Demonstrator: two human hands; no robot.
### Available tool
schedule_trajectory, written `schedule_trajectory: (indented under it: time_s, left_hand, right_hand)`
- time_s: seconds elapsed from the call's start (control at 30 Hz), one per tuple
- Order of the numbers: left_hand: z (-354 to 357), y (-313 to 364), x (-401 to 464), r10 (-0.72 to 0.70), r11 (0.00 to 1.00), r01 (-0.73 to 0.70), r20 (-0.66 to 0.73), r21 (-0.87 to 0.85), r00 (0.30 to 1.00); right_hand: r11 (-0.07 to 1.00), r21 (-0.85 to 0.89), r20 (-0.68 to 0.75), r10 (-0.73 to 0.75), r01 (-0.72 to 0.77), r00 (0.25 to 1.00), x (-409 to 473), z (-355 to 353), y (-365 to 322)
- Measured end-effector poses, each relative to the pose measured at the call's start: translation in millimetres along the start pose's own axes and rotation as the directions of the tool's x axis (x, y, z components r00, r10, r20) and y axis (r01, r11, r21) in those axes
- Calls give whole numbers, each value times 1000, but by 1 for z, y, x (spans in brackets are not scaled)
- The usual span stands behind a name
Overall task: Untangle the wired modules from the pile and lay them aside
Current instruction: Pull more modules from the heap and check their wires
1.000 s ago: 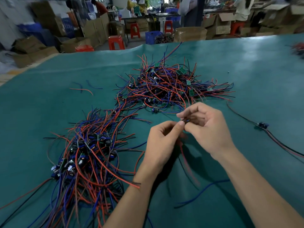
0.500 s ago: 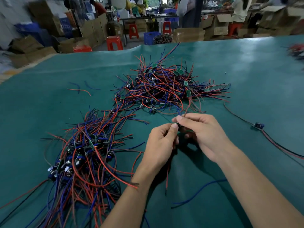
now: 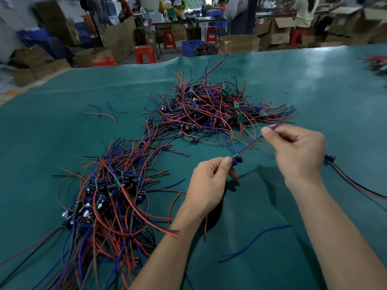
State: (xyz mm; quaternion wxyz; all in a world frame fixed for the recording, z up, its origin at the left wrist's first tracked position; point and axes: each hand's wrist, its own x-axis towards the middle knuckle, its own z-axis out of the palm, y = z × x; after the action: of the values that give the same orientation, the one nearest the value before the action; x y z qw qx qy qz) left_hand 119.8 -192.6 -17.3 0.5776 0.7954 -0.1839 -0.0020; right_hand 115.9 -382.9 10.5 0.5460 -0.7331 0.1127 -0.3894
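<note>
My left hand [image 3: 207, 185] pinches a small boxy blue-black wired module [image 3: 237, 159]; my right hand [image 3: 297, 151] pinches its thin blue and red leads [image 3: 252, 143] taut.

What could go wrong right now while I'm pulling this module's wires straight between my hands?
1. Your left hand pinches the small module while your right hand draws its wires taut; a hard pull might strain where they join the board.
2. The wire ends reach toward the far pile and could snag there.
3. A loose blue wire under your forearms might get dragged along.
</note>
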Motion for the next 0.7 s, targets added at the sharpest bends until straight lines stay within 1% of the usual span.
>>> schedule_trajectory:
  time_s: [0.07,0.13,0.2,0.23,0.27,0.3,0.33,0.37,0.4,0.43,0.47,0.5,0.57,0.63,0.7]
  left_hand:
    - [0,1,-1,-3,1000,4,30,-13,1000]
    - [-1,1,0,-13,999,14,24,-39,1000]
    - [-1,1,1,-50,991,44,-48,-124,998]
    - [-1,0,3,-76,983,59,-94,-173,993]
    - [0,-1,4,-96,977,68,-131,-204,987]
    - [0,-1,5,-106,973,71,-151,-218,983]
    - [1,-1,5,-104,972,68,-155,-226,982]
    - [1,-1,4,-95,971,60,-142,-230,985]
    - [1,-1,4,-80,974,52,-119,-221,990]
    - [1,-1,4,-61,979,42,-92,-200,994]
    - [1,-2,4,-46,983,34,-68,-178,997]
    - [0,-1,4,-39,986,30,-51,-167,998]
    - [0,-1,4,-45,987,40,-28,-158,999]
    - [1,1,2,-60,988,60,3,-142,998]
    - [2,3,0,-48,991,51,33,-122,998]
  right_hand:
    - [1000,-11,-113,2,-3,994,4,-6,5]
    - [997,68,-255,58,-42,965,7,-11,3]
    - [969,207,-391,211,-137,896,9,-16,0]
    - [943,261,-394,298,-205,869,9,-17,0]
    - [919,270,-332,368,-286,869,9,-16,-1]
    - [907,231,-209,401,-353,892,5,-12,-3]
    - [910,156,-34,394,-384,919,-2,-4,-6]
    - [924,80,165,357,-373,919,-11,6,-10]
    - [942,28,346,306,-336,887,-21,16,-15]
    - [956,11,481,251,-292,840,-29,25,-18]
    - [967,18,560,199,-252,804,-35,30,-19]
    - [974,35,590,161,-224,791,-38,33,-19]
    - [979,68,568,120,-192,814,-38,30,-16]
    - [992,74,489,56,-105,870,-34,26,-16]
    - [995,97,340,-29,-5,940,-28,21,-19]
